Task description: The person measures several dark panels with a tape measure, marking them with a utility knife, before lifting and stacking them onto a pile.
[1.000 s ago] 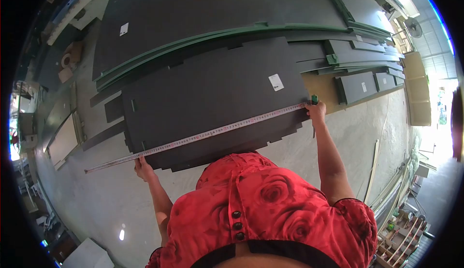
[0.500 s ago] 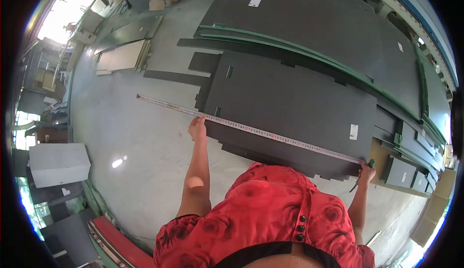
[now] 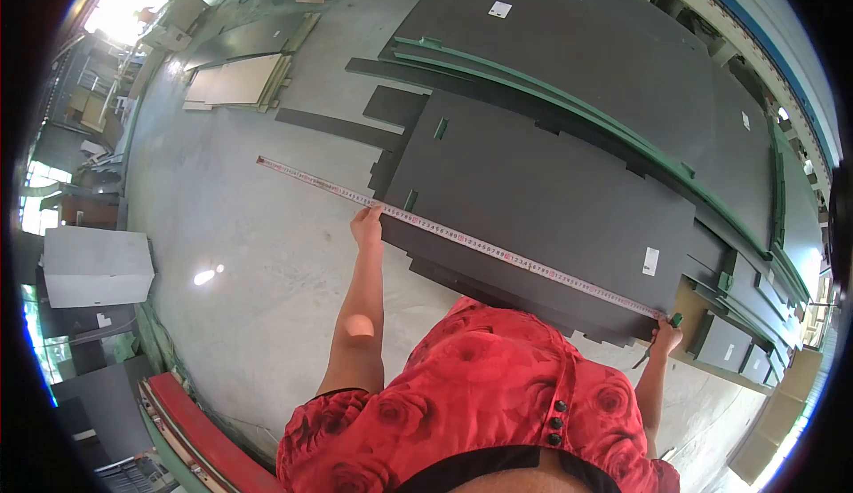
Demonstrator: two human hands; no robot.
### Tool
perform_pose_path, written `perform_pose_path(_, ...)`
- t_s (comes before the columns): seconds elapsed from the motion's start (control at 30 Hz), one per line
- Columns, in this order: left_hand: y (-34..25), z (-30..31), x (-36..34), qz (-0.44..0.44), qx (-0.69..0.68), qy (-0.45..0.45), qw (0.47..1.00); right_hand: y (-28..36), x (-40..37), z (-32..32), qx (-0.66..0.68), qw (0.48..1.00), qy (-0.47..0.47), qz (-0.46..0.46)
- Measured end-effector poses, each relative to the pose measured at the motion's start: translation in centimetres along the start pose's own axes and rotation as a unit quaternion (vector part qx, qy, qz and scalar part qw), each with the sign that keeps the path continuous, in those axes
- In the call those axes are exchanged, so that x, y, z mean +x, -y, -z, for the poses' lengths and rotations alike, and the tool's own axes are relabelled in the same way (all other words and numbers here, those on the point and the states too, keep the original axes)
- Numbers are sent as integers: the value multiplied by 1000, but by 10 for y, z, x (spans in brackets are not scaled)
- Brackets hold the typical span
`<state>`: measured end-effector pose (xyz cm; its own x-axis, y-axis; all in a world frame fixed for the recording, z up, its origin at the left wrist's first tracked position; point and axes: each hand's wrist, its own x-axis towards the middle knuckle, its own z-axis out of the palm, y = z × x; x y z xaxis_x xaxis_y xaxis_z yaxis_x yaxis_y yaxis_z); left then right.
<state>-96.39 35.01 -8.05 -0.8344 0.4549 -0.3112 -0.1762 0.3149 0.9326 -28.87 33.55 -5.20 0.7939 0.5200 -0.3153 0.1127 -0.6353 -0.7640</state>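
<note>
A long tape measure (image 3: 484, 246) stretches across the front part of a dark grey panel (image 3: 551, 200), its free end sticking out over the floor at the left. My left hand (image 3: 367, 225) is closed on the blade near the panel's left edge. At the panel's right end my right hand (image 3: 665, 337) grips the dark green tape case, with a dark strap hanging below. A white label (image 3: 650, 261) is stuck on the panel near its right end.
Larger dark sheets (image 3: 586, 49) with green edges lie beyond the panel. Narrow dark strips (image 3: 333, 126) jut out at its left. Pale boards (image 3: 235, 82) are stacked at the upper left, and a white box (image 3: 98, 266) stands at the far left.
The view has shifted and turned slightly, so the panel and tape look more tilted. Both hands still hold the tape, at about the same places.
</note>
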Motion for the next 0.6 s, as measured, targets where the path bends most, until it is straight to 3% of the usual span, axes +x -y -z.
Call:
perform_pose_path(0.23, 4, -11, 8, 0, 86, -52, 995, 7, -4, 0, -33, 999, 14, -3)
perform_pose_path(0.33, 19, -1, 24, -18, 28, 31, 999, 2, 1, 3, -53, 998, -29, -8)
perform_pose_path(0.43, 36, -2, 39, -63, 11, 23, 998, 5, -2, 3, -32, 999, -13, -7)
perform_pose_path(0.5, 32, -7, 39, -9, -31, 12, 999, -2, 3, 0, -39, 999, -24, 24)
perform_pose_path(0.6, 0, -18, 6, 47, -38, -24, 998, 9, -6, 1, -69, 997, -44, -11)
